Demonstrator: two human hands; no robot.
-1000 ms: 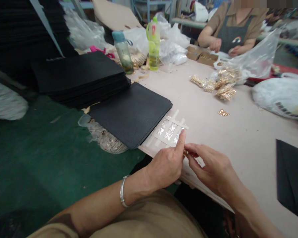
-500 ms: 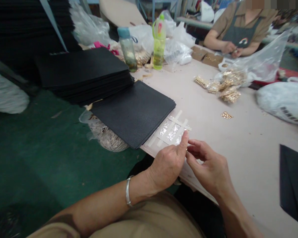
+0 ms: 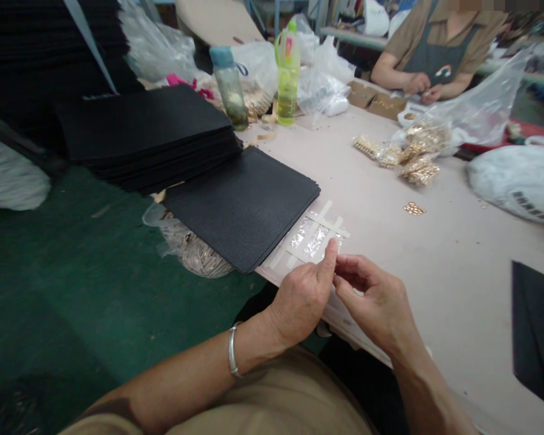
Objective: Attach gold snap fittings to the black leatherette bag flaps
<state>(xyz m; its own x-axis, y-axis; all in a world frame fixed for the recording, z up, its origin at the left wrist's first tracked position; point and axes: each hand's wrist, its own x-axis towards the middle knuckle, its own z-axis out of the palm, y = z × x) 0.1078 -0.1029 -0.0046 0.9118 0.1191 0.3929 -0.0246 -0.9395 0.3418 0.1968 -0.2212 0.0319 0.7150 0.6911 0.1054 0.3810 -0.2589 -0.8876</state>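
Since the earliest frame, a co-worker's hands [image 3: 417, 83] at the upper right are being brought close together, while the small gold-coloured piece [image 3: 335, 275] just right of and below the centre is being covered further by fingertips — barely a glint is being left in view.

By the look of it, a step of fine fingertip work is being carried out: the piece is being handled where the two hands meet, above the near edge of the surface [image 3: 367, 175]. The thumb and forefinger of the right hand [image 3: 383, 305] are being held narrow, pinched about it. The left hand [image 3: 301, 299] is being kept curled with one finger extended; what is being gripped on its hidden side cannot be told. A small, firm pinch and a steady left hand are seemingly being called for next, as so slight a part could easily be dropped.

The extended fingertip is being seen against a clear sheet crossed by pale strips [image 3: 316, 237] — whether contact is being made is unclear. Right of centre, the outlines of loose gold-coloured pieces [image 3: 414, 209] are being softened by blur. Black material [image 3: 537, 338] is being cut off at the lower right edge.
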